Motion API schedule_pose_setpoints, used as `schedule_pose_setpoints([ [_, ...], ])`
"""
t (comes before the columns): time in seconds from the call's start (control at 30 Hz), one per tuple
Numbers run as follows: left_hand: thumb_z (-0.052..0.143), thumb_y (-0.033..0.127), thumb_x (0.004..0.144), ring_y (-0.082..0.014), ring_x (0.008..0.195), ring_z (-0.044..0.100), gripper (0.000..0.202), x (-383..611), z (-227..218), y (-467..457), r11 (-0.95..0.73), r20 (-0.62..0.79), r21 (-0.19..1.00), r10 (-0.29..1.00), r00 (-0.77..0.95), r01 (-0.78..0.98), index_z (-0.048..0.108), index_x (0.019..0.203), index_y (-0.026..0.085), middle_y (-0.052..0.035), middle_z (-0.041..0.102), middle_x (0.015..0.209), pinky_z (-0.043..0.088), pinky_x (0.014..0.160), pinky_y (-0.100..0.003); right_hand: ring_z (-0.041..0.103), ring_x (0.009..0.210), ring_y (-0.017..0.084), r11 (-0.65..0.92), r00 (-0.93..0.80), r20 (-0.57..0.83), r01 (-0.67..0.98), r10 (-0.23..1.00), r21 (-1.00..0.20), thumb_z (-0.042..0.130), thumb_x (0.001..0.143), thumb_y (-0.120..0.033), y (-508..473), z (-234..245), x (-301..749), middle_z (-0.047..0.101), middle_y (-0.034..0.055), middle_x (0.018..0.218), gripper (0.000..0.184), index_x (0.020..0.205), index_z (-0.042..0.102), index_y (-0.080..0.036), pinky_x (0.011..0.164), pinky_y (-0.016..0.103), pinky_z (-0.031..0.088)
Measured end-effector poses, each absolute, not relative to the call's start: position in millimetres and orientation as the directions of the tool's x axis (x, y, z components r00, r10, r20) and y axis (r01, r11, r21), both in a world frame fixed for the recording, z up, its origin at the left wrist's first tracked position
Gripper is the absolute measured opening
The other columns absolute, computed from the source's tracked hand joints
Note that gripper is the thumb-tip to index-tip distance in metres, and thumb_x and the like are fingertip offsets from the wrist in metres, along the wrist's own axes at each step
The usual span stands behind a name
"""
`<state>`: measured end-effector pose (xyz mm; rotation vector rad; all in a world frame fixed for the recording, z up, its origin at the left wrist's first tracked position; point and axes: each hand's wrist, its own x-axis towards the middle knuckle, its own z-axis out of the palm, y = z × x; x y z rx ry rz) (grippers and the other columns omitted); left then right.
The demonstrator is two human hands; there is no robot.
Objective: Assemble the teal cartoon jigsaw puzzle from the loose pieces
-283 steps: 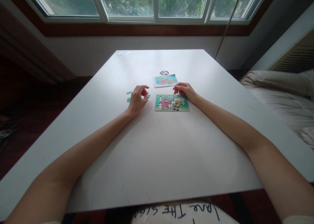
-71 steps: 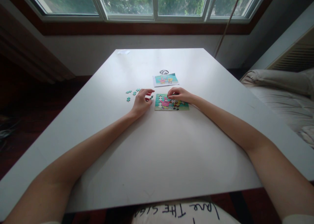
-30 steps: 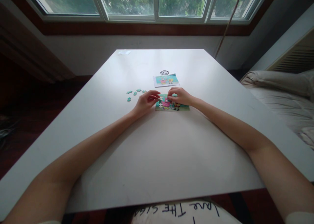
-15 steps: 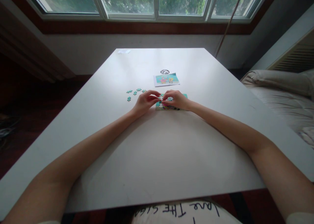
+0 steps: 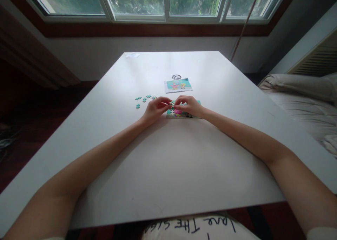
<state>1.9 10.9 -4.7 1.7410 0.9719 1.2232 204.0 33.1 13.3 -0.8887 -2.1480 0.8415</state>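
Observation:
A partly filled jigsaw puzzle (image 5: pixel 179 116), teal with pink and yellow parts, lies in the middle of the white table. Over its left part, my left hand (image 5: pixel 157 108) and my right hand (image 5: pixel 190 106) meet almost fingertip to fingertip. Both are closed in a pinch around a small teal puzzle piece (image 5: pixel 172 106), largely covered by the fingers. My right hand hides much of the puzzle's upper middle. Left of my left hand lie several loose teal puzzle pieces (image 5: pixel 144 99).
Behind the puzzle lies a picture card (image 5: pixel 179 85) with cartoon figures on teal. A round black-and-white item (image 5: pixel 176 77) sits just beyond it. Some clear plastic or paper (image 5: pixel 132 55) is at the far left corner of the table (image 5: pixel 168 170). A cushioned seat (image 5: pixel 297 99) stands at the right.
The right fingers have shifted slightly, and more of the pink part of the puzzle shows beneath them. My left hand has stayed nearly still.

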Motion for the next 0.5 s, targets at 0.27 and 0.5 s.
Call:
schedule_pose_setpoints([
  [0.27, 0.074, 0.047, 0.07, -0.0167, 0.078, 0.066, 0.034, 3.4, -1.6, 11.1, -0.45, 0.397, 0.869, 0.882, 0.253, 0.206, 0.07, 0.08, 0.015, -0.0063, 0.071, 0.082, 0.055, 0.076, -0.029, 0.056, 0.073, 0.013, 0.523, -0.554, 0.285, 0.335, 0.782, -0.783, 0.062, 0.076, -0.053, 30.1, 11.9, 202.3, 0.064, 0.0035, 0.077, 0.039, 0.073, 0.068, -0.015, 0.07, 0.026, 0.042],
  [0.5, 0.079, 0.044, 0.065, -0.0168, 0.073, 0.068, 0.041, 2.7, -3.2, 9.7, -0.36, 0.318, 0.925, 0.909, 0.27, 0.121, 0.068, 0.091, 0.015, -0.0048, 0.071, 0.079, 0.057, 0.072, -0.03, 0.057, 0.068, 0.011, 0.494, -0.543, 0.282, 0.296, 0.791, -0.818, 0.069, 0.071, -0.05, 30.2, 8.6, 200.3, 0.065, 0.0016, 0.071, 0.036, 0.074, 0.064, -0.015, 0.067, 0.026, 0.044],
])
